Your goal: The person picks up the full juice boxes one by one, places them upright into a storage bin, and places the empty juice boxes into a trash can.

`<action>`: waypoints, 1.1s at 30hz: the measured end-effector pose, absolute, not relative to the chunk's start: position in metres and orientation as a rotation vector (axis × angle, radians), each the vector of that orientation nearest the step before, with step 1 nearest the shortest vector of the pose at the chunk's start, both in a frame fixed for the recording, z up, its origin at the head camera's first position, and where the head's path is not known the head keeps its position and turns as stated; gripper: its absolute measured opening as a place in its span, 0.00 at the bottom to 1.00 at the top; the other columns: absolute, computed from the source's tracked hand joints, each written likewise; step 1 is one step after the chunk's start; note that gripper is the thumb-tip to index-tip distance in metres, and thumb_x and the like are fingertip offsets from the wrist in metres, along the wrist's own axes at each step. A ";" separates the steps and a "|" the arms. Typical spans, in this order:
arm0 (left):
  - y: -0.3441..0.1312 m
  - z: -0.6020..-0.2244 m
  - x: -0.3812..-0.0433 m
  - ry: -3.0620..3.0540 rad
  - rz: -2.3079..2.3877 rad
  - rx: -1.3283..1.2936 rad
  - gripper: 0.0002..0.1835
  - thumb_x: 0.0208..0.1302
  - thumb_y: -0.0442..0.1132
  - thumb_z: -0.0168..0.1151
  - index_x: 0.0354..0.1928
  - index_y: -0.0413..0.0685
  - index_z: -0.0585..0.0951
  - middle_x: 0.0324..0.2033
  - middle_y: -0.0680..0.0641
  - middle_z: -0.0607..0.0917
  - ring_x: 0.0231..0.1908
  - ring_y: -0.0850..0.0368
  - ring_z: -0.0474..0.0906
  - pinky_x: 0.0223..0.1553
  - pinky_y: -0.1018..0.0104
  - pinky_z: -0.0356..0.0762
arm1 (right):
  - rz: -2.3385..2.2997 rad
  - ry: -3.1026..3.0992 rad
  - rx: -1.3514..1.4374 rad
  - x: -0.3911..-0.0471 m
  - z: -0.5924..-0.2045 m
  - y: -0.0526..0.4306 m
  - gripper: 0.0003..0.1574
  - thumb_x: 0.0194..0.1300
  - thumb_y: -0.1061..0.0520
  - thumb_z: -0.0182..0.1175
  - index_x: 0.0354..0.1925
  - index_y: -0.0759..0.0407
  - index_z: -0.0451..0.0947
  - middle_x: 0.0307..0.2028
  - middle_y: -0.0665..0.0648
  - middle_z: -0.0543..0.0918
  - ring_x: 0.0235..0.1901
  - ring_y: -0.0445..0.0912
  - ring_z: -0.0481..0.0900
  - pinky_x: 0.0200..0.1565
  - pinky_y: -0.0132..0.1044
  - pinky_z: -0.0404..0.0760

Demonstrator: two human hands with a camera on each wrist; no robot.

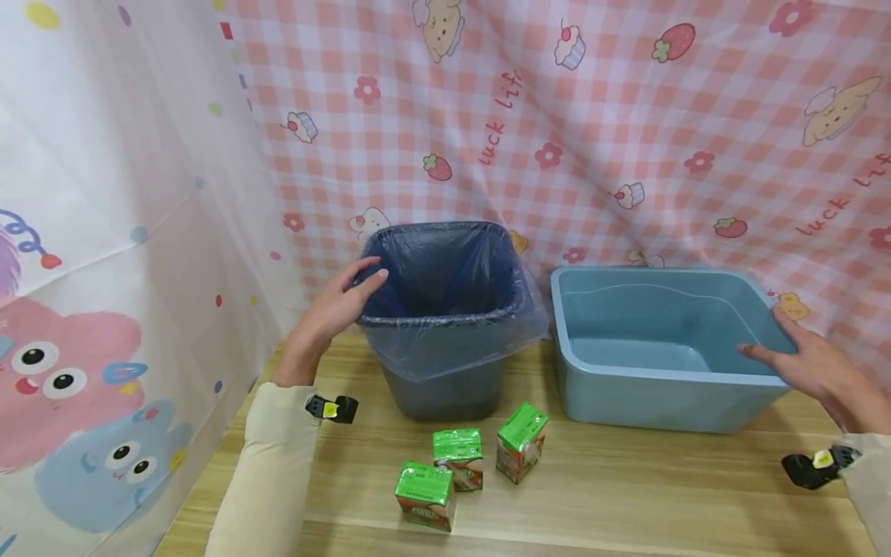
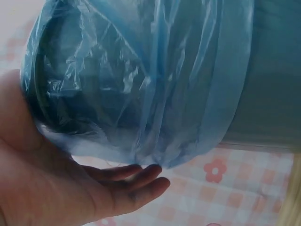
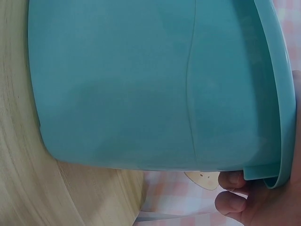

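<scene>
Bin (image 1: 445,396) on tbl (image 1: 626,487), prob. wood; chkd cloth (image 1: 612,116) behind.

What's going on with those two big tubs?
A person's left hand is at the left rim of a dark bin lined with a see-through bluish bag. Their right hand grips the right end of a blue tub. Three small green-topped boxes sit on the wooden table, nearer the person.
</scene>
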State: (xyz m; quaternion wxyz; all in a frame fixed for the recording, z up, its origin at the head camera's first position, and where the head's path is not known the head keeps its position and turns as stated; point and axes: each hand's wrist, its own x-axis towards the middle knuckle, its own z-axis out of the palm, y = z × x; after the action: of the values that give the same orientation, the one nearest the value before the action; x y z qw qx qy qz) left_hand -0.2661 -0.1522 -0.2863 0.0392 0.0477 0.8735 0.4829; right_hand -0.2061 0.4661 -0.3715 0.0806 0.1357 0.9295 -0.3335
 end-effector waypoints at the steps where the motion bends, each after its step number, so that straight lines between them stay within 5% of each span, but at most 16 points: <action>1: -0.153 -0.286 -0.266 2.672 1.493 0.140 0.36 0.71 0.66 0.48 0.75 0.61 0.61 0.77 0.50 0.54 0.73 0.45 0.56 0.71 0.42 0.54 | -0.995 2.781 0.400 -0.206 -0.372 0.466 0.71 0.62 0.20 0.47 0.73 0.50 0.13 0.68 0.85 0.29 0.61 0.86 0.44 0.52 0.80 0.56; 16: -0.157 -0.286 -0.259 2.569 1.785 0.132 0.41 0.69 0.68 0.49 0.79 0.67 0.49 0.78 0.51 0.49 0.77 0.50 0.44 0.74 0.45 0.48 | -1.019 2.778 0.370 -0.204 -0.373 0.468 0.70 0.63 0.21 0.47 0.73 0.50 0.13 0.68 0.85 0.28 0.62 0.86 0.43 0.53 0.80 0.56; 24: -0.165 -0.290 -0.251 2.636 1.684 -0.013 0.49 0.67 0.68 0.50 0.79 0.62 0.38 0.74 0.36 0.56 0.72 0.41 0.56 0.70 0.42 0.56 | -1.019 2.800 0.349 -0.202 -0.371 0.466 0.67 0.67 0.24 0.46 0.73 0.54 0.14 0.68 0.85 0.28 0.63 0.86 0.42 0.54 0.80 0.55; 33: -0.170 -0.298 -0.231 2.734 1.756 -0.070 0.42 0.70 0.61 0.53 0.78 0.56 0.49 0.65 0.37 0.67 0.63 0.43 0.66 0.61 0.48 0.67 | -0.984 2.810 0.339 -0.203 -0.370 0.465 0.68 0.65 0.22 0.46 0.73 0.53 0.14 0.69 0.84 0.28 0.63 0.86 0.41 0.54 0.80 0.56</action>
State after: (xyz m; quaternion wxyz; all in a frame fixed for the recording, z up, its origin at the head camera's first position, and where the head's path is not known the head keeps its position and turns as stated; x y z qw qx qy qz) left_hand -0.2312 -0.1699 -0.2982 -0.0542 -0.0215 0.8399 0.5396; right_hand -0.2034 0.4646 -0.3702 0.0727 0.1129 0.9353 -0.3275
